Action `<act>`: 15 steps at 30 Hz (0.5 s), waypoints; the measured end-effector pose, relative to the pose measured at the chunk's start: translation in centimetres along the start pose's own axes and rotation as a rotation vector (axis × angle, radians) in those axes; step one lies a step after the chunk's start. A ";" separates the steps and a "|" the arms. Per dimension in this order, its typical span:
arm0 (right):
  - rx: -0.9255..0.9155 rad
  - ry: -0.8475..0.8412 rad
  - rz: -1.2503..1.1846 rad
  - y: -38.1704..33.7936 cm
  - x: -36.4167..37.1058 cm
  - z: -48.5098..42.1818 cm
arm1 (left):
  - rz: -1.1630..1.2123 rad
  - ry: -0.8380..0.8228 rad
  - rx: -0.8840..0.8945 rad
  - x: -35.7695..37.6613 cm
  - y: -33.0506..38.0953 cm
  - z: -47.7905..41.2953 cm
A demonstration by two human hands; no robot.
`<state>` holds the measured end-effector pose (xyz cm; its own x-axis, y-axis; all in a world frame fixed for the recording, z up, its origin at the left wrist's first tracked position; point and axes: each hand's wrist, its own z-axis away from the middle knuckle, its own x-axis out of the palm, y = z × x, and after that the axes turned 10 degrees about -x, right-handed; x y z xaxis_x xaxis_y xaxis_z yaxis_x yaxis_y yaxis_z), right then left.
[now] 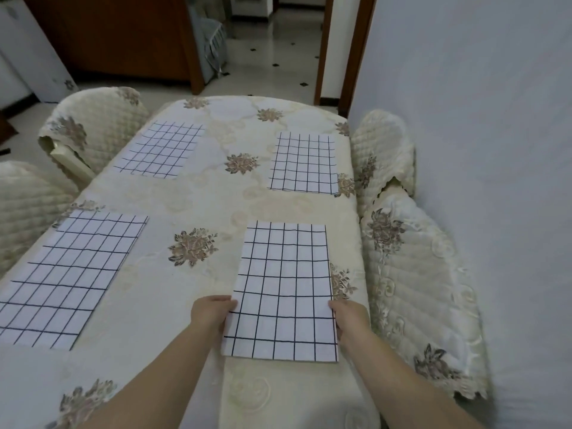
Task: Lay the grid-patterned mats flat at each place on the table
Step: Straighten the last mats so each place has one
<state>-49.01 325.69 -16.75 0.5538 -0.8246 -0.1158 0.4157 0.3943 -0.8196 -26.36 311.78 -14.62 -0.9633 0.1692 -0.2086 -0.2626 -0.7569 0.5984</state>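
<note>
Several white mats with black grid lines lie on the cream floral tablecloth [198,193]. The near-right mat [283,289] lies between my hands. My left hand [212,312] grips its left edge and my right hand [348,317] grips its right edge, fingers curled under the cloth. Its far part rests flat on the table. A second mat [66,280] lies flat at the near left, a third [161,150] at the far left, and another [305,162] at the far right.
Chairs with quilted cream covers stand at the left [93,131] and near left [28,205], and two at the right [383,156] [421,292] against a pale wall [495,150]. Beyond the table are a wooden cabinet [123,35] and a tiled floor.
</note>
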 end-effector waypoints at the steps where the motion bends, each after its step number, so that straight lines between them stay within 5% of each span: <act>1: -0.001 0.013 -0.008 -0.1 -0.2 -0.2 | -0.004 0.001 0.001 0.4 0.3 -0.1; 15: 0.009 0.122 0.007 -0.6 -1.6 -3.0 | -0.082 -0.095 0.025 3.4 2.4 -1.4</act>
<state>-52.32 325.53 -17.81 0.4650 -0.8649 -0.1891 0.4189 0.4031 -0.8136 -30.21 309.62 -14.94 -0.9394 0.2894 -0.1840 -0.3404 -0.7225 0.6017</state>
